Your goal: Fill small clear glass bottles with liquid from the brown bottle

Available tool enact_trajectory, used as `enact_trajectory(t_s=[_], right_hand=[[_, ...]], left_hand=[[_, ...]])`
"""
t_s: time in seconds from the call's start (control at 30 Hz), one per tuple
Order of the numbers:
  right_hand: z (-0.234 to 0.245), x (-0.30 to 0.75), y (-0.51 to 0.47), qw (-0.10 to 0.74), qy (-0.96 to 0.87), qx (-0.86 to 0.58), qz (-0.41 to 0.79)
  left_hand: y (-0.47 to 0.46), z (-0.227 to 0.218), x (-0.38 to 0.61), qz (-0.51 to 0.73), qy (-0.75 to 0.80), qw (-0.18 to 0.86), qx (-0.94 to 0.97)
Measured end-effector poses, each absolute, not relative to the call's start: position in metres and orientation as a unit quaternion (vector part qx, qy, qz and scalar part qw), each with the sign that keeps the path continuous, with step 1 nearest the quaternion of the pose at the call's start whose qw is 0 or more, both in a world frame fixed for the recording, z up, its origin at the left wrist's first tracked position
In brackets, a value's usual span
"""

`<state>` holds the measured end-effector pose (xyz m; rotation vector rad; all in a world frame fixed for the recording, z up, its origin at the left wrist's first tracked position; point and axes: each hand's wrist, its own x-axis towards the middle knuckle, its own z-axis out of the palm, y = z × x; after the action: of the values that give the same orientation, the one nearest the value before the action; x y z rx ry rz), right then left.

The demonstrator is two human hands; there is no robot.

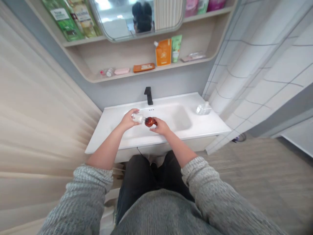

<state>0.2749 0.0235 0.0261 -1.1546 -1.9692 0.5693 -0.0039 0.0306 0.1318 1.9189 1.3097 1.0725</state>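
My left hand (128, 119) is closed around a small clear bottle or container (138, 118), held over the white sink basin (181, 114). Right beside it, my right hand (160, 126) grips a small round dark-red object (150, 122), which touches the clear container's end. Both hands meet above the left half of the basin, just in front of the black tap (148, 95). What the red thing is, I cannot make out.
A clear plastic container (203, 109) stands on the counter's right end. The shelf (137, 73) above carries an orange pouch (163, 52), a green pouch, and small flat packs. A mirror hangs higher up. Tiled wall at right, ribbed panel at left.
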Motion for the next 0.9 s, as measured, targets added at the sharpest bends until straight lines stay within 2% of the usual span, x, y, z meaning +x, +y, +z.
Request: enact_trajectory(t_s=[0.9], right_hand=[[0.024, 0.274, 0.023, 0.42, -0.756, -0.44, 0.239]], left_hand=[[0.034, 0.17, 0.009, 0.32, 0.477, 0.222, 0.788]])
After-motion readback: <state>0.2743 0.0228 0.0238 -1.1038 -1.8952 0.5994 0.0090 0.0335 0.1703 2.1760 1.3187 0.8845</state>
